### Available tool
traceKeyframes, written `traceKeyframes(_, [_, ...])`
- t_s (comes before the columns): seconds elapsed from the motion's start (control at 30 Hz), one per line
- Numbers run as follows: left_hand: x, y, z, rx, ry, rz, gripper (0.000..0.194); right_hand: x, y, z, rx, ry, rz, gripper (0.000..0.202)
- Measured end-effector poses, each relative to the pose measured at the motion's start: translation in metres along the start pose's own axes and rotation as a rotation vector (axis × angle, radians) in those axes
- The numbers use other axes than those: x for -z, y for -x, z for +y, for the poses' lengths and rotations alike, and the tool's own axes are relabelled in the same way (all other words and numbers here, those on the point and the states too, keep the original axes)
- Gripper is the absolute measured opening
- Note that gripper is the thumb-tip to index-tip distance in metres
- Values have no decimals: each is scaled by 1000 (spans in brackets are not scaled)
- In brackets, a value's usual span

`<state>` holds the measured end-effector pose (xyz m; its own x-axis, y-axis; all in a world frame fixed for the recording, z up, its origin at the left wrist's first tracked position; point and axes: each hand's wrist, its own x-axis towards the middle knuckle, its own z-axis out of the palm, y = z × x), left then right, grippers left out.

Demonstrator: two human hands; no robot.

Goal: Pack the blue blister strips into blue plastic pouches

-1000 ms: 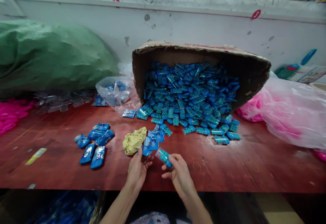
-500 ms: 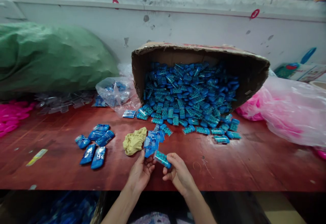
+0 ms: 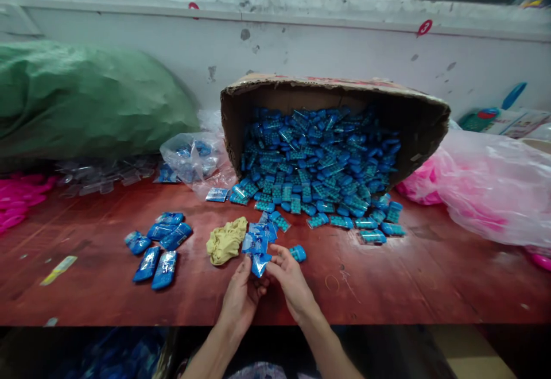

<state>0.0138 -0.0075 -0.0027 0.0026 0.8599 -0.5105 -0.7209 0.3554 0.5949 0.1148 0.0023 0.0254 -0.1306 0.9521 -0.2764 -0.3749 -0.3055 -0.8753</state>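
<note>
A small shiny blue plastic wrapper (image 3: 260,265) is pinched between my two hands near the table's front edge. My left hand (image 3: 241,294) grips its lower left side, thumb on top and fingers curled underneath. My right hand (image 3: 290,283) has thumb and index finger closed at its right edge. Just past the right hand's knuckles shows a clear case of blue beads (image 3: 298,253); whether those fingers hold it or it rests on the table, I cannot tell. More flat blue wrappers (image 3: 256,240) lie beyond my fingertips, beside a crumpled yellow cloth-like piece (image 3: 227,241).
A tipped cardboard box (image 3: 336,83) spills many bead cases (image 3: 318,161) onto the red table (image 3: 387,287). Several wrapped blue packs (image 3: 164,269) lie left. A green sack (image 3: 94,103) and a clear bag with pink pieces (image 3: 486,184) stand at the sides.
My right hand has shifted from holding the bead case in front to pinching the blue wrapper with my left hand. The case now shows beyond the right hand. One wrapper has come nearer.
</note>
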Motion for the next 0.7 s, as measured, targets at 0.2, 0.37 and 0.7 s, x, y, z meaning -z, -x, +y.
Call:
traceKeyframes(0.2, [4, 2, -2, -179, -168, 12, 24, 5, 1, -1, -102, -155, -35, 35])
traceKeyframes(0.37, [4, 2, 2, -228, -254, 73, 27, 8, 1, 7, -90, -215, -90, 37])
traceKeyframes(0.7, [-1, 1, -2, -16, -150, 79, 27, 3, -1, 20, 222, 277, 206, 32])
